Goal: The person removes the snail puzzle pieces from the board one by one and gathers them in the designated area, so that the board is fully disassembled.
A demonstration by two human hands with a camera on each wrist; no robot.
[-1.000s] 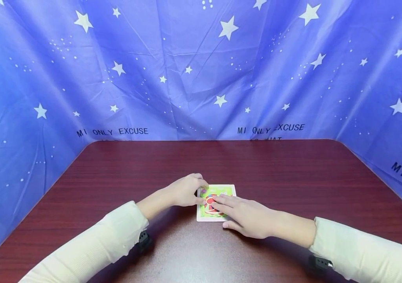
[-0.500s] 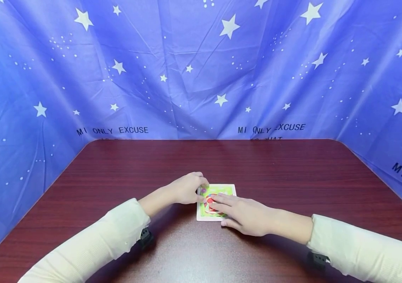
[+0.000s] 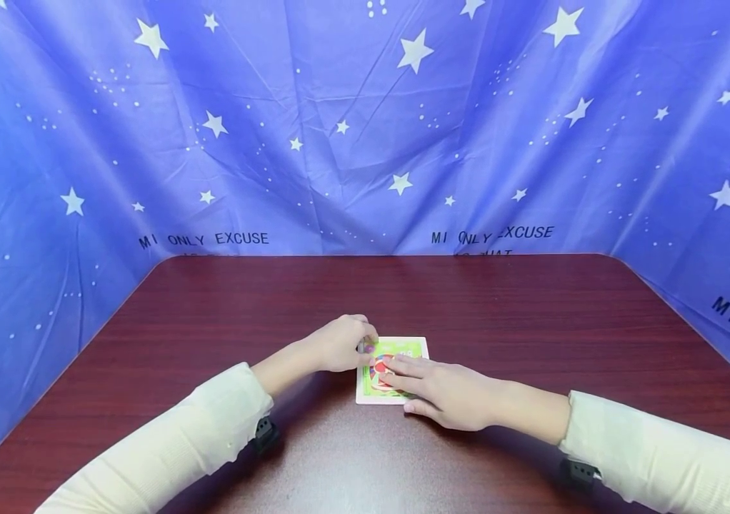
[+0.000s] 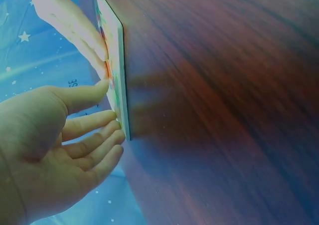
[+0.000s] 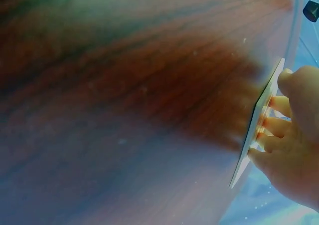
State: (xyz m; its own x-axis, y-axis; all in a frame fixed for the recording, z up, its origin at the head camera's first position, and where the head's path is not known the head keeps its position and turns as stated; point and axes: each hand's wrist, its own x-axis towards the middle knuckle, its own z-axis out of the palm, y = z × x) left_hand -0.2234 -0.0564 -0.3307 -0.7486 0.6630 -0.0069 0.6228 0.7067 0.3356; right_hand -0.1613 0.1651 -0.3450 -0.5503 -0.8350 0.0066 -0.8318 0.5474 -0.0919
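A thin square jigsaw puzzle board (image 3: 371,397) with a pale border and a bright green and red picture lies flat on the table. My left hand (image 3: 337,344) grips its far left corner, thumb and bent fingers on either side of a small purple patch. The left wrist view has the thumb and fingertips of that hand (image 4: 60,135) against the board. From the other side, my right hand (image 3: 451,391) rests on the picture with its fingers stretched out. Its fingers (image 5: 276,127) touch the board's face in the right wrist view. Part of the picture is hidden under both hands.
The dark reddish wooden table (image 3: 211,300) reaches back to a blue curtain (image 3: 313,164) printed with white stars. Rolled pale sleeves (image 3: 230,407) cover both forearms, and a black strap device (image 3: 265,432) sits under the left cuff.
Both hands stay almost where they were on the puzzle board. The left thumb and fingers have shifted very slightly at the corner.
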